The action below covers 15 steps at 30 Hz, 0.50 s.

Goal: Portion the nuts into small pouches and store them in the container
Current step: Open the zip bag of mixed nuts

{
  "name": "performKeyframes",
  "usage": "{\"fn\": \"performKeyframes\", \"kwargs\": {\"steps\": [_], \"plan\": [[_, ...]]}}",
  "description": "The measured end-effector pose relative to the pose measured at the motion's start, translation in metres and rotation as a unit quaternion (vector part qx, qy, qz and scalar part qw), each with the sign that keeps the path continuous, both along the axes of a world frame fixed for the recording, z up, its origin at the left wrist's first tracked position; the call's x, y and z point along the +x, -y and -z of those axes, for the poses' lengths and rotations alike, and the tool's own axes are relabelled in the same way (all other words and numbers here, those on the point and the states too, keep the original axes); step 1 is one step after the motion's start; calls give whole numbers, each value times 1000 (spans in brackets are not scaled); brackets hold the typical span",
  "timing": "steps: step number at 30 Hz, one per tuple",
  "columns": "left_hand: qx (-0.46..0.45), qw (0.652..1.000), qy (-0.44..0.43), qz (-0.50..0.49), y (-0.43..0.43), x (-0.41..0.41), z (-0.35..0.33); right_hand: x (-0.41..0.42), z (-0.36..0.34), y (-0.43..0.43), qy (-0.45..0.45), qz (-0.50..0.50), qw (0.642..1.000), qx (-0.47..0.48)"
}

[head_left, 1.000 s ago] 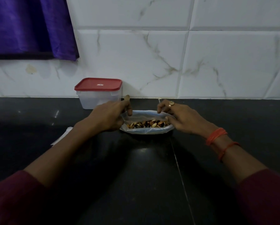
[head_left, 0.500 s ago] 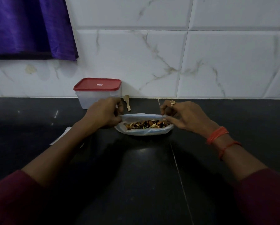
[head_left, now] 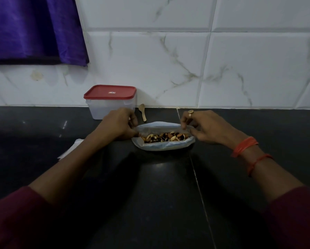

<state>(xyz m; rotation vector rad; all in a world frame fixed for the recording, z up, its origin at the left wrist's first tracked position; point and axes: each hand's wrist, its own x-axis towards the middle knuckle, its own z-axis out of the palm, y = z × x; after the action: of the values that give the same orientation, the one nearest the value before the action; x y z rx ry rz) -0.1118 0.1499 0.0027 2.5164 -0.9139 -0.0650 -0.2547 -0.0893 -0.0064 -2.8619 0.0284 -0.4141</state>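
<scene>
Nuts [head_left: 165, 137]: mixed and loose, lying in one open clear plastic bag [head_left: 165, 147] on the table [head_left: 150, 194], between the two grips. The left grip [head_left: 118, 125] pinches the bag's mouth at its left corner, fingers curled. The right grip [head_left: 204, 126] pinches the right corner with thumb and forefinger on the film, the other fingers loosely spread. The mouth is held stretched wide.

Handling, judged: the film is thin, soft and likely slippery, with no stiffness of its own. The mouth would probably sag if either corner were let go. The nuts are small and hard, light singly, and apt to roll and scatter. Best hold is at the rim corners; scoop rather than pour.

Count:
- bag: 1
- container [head_left: 107, 109]: 1, red lid [head_left: 110, 92] on, just beyond the left grip
- small wooden spoon [head_left: 143, 112]: 1, beyond and between the grips
- white flat thing [head_left: 69, 150]: 1, beside the left forearm, identity unclear
- nuts: too many to count
</scene>
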Motion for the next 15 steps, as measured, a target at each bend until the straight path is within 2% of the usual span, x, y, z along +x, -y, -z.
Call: {"fn": "performKeyframes", "kwargs": {"steps": [2, 4, 7, 11, 15], "plan": [[-31, 997, -59, -33, -2, 4, 0, 1, 1, -1, 17, 16, 997, 68], [-24, 992, -112, -48, -3, 7, 1, 3, 2, 1, 40, 76, 991, 103], [-5, 984, -166, -63, -3, 6, 2, 3, -2, 6, 35, 170, 983, 63], [-57, 976, -203, -62, -2, 4, 3, 3, -2, 3, -42, 147, 978, 139], [-122, 935, -318, -100, -1, 1, 1, 6, 2, 7, -59, 160, 964, 207]]}}
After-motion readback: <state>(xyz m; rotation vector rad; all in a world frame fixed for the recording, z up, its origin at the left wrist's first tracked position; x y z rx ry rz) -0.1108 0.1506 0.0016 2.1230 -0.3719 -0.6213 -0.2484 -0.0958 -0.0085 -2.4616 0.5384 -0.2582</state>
